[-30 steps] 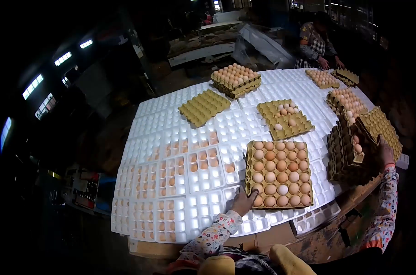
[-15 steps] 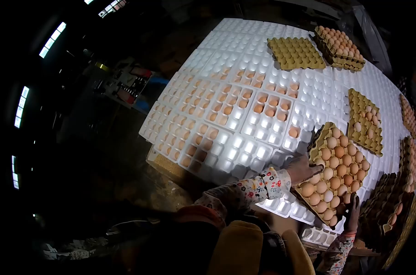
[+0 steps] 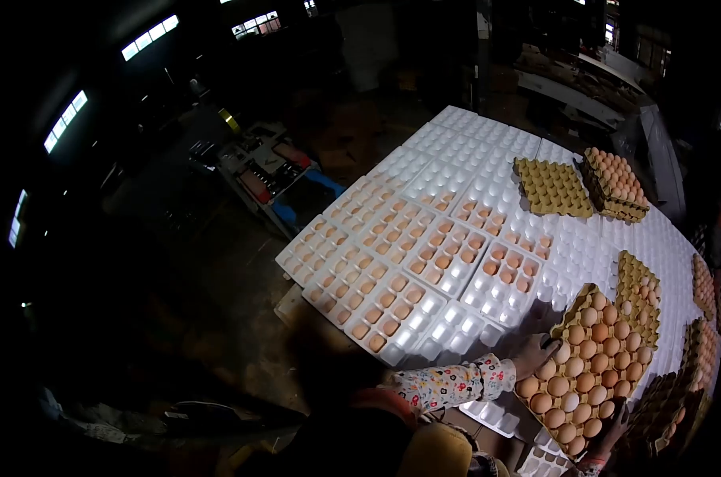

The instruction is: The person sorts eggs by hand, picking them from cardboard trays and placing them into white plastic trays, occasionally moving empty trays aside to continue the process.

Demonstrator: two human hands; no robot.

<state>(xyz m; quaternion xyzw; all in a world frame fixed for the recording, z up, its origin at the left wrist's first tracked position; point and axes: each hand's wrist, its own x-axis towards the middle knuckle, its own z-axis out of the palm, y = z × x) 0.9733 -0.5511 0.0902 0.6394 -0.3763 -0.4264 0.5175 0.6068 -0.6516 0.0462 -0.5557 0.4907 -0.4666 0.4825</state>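
Observation:
A tan cardboard egg tray (image 3: 580,300), filled with brown and pale eggs, is held at a tilt over the right part of the white foam trays. My left hand (image 3: 530,357) grips its left edge, with the thumb and fingers at the rim. At the lower right edge, my right hand (image 3: 612,429) is closed on the same tray, its fingers partly in shadow. Just behind it lies another cardboard tray (image 3: 633,266) with several eggs at one side. Left of my hands, white foam trays (image 3: 465,292) have brown eggs (image 3: 442,261) in some of their cups.
An empty cardboard tray (image 3: 552,189) and a stack of full egg trays (image 3: 617,183) stand at the far side. More trays of eggs (image 3: 698,358) line the right edge. A cart-like frame (image 3: 257,175) with blue parts stands beyond the left side.
My view has swung up and left, so the table sits lower in the picture. The full egg tray stays in both hands and now overlaps the partly filled tray behind it.

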